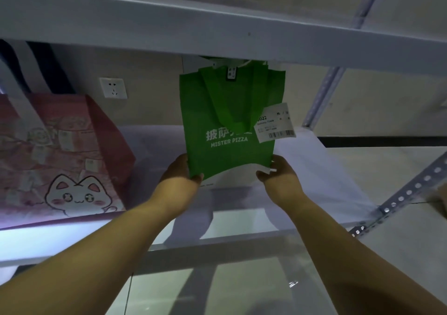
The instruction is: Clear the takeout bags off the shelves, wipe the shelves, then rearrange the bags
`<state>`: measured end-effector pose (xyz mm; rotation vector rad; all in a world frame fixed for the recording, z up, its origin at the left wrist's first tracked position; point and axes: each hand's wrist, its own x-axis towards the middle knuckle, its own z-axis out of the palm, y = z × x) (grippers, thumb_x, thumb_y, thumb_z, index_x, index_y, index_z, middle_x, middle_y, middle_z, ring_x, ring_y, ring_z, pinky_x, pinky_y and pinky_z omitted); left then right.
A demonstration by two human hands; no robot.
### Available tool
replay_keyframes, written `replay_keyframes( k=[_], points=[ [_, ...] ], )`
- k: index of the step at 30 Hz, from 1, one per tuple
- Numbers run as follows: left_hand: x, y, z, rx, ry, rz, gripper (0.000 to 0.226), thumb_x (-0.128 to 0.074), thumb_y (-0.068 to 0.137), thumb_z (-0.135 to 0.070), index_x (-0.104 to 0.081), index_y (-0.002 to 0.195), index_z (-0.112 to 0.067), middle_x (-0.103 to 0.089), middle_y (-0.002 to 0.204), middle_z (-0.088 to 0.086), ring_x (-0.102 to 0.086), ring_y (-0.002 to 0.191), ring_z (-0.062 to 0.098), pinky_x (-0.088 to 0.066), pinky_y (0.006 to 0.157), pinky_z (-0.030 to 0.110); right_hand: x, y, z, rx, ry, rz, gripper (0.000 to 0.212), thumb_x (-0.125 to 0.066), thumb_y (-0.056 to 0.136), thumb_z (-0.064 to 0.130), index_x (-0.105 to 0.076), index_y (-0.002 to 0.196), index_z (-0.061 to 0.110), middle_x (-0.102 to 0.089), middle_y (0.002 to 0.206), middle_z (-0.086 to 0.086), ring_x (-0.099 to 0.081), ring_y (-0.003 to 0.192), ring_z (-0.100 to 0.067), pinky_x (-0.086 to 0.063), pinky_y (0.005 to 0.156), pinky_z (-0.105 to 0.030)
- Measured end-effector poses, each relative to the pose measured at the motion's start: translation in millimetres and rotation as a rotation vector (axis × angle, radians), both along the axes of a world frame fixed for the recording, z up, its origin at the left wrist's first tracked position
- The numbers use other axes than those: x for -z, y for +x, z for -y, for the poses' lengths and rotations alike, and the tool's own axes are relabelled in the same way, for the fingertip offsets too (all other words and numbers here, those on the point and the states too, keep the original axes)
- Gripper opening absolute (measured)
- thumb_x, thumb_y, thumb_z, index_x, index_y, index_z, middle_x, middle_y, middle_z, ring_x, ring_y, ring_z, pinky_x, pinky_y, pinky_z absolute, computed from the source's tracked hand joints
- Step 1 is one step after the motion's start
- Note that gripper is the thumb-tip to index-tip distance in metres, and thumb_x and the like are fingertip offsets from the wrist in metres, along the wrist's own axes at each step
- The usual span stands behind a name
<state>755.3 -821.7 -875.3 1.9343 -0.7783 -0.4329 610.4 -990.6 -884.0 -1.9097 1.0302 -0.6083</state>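
Two bare forearms were stretched from the lower edge of the view toward the shelving, with nothing seen between them and the bag. To the right, a perforated metal upright (411,189) was seen slanting beside the shelf end, and to the left a pink tote printed with a white cartoon cat (60,160) was stood on the same white shelf (326,174), well apart from the hands. The left hand (180,178) was closed on the lower left corner of a green Mister Pizza bag (227,150), its fingers curled round the edge; the right hand (278,179) was pinched on the lower right corner, where the green gave way to a white base. The bag was held upright at the middle of the shelf, between the pink tote and the upright; whether its base was touching the board could not be told. White Chinese characters and "MISTER PIZZA" were printed across its front, its green handles were folded down over the face, and a white barcoded receipt (277,123) was fixed at its upper right side. Its top was hidden behind the front lip of the grey upper shelf (217,29). Behind, a white wall socket (113,88) was set in a pale wall, and a second upright (324,92) was seen at the rear right.
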Motion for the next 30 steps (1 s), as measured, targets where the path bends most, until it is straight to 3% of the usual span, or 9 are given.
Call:
replay_keyframes(
  k=[4,10,13,17,20,26,30],
  points=[
    [-0.6,-5.3,-22.0,0.005,-0.036,0.004,0.038,-0.057,0.088,-0.009,-0.049,0.122,-0.024,-0.056,0.114,-0.004,-0.054,0.111,0.021,-0.046,0.088,0.034,-2.8,-13.8,-20.2,-0.033,0.05,0.025,0.032,-0.062,0.087,0.012,-0.046,0.105,0.032,-0.055,0.087,0.021,-0.053,0.077,0.0,-0.04,0.05,-0.006],
    [2.1,-20.3,-55.6,-0.06,0.007,-0.001,0.04,-0.058,0.09,-0.016,-0.048,0.128,-0.025,-0.055,0.122,-0.009,-0.05,0.117,0.011,-0.036,0.091,0.023,-2.9,-35.4,-58.8,-0.078,0.109,0.052,0.035,-0.062,0.088,0.016,-0.05,0.12,0.026,-0.059,0.11,0.007,-0.056,0.102,-0.014,-0.044,0.082,-0.027],
    [4.4,-26.3,-74.0,-0.084,0.002,-0.005,0.041,-0.058,0.09,-0.018,-0.047,0.129,-0.025,-0.052,0.131,-0.005,-0.05,0.119,0.012,-0.039,0.098,0.028,-3.0,-39.7,-70.5,-0.097,0.108,0.05,0.035,-0.061,0.089,0.019,-0.051,0.121,0.029,-0.058,0.114,0.007,-0.053,0.105,-0.013,-0.042,0.076,-0.022],
    [3.5,-29.2,-90.0,-0.086,-0.021,-0.022,0.039,-0.058,0.091,-0.017,-0.048,0.127,-0.027,-0.053,0.13,-0.006,-0.051,0.111,0.005,-0.037,0.092,0.02,-4.0,-38.9,-79.6,-0.12,0.13,0.034,0.039,-0.061,0.09,0.019,-0.05,0.126,0.026,-0.058,0.118,0.007,-0.054,0.109,-0.014,-0.042,0.084,-0.027],
    [0.9,-28.6,-95.7,-0.077,-0.009,-0.004,0.04,-0.058,0.09,-0.018,-0.049,0.128,-0.027,-0.053,0.131,-0.007,-0.049,0.11,0.002,-0.035,0.091,0.018,-6.9,-37.3,-84.6,-0.114,0.144,0.044,0.04,-0.061,0.089,0.018,-0.051,0.127,0.027,-0.059,0.117,0.007,-0.055,0.108,-0.013,-0.042,0.078,-0.023],
    [-5.6,-33.0,-102.8,-0.147,0.068,0.023,0.054,-0.063,0.088,-0.025,-0.041,0.137,-0.02,-0.048,0.136,-0.001,-0.049,0.119,0.014,-0.039,0.095,0.027,-20.0,-43.4,-91.4,-0.052,0.119,0.046,0.04,-0.062,0.089,0.02,-0.05,0.128,0.023,-0.052,0.116,0.008,-0.048,0.107,-0.011,-0.039,0.089,-0.029],
    [-19.0,-41.5,-112.4,-0.14,0.074,0.0,0.038,-0.064,0.087,-0.026,-0.053,0.123,-0.02,-0.053,0.126,0.001,-0.053,0.106,0.01,-0.04,0.088,0.025,-38.8,-51.9,-100.9,-0.035,0.066,0.066,0.034,-0.062,0.088,0.02,-0.054,0.121,0.02,-0.056,0.112,0.009,-0.053,0.104,-0.011,-0.04,0.085,-0.027]
  ],
)
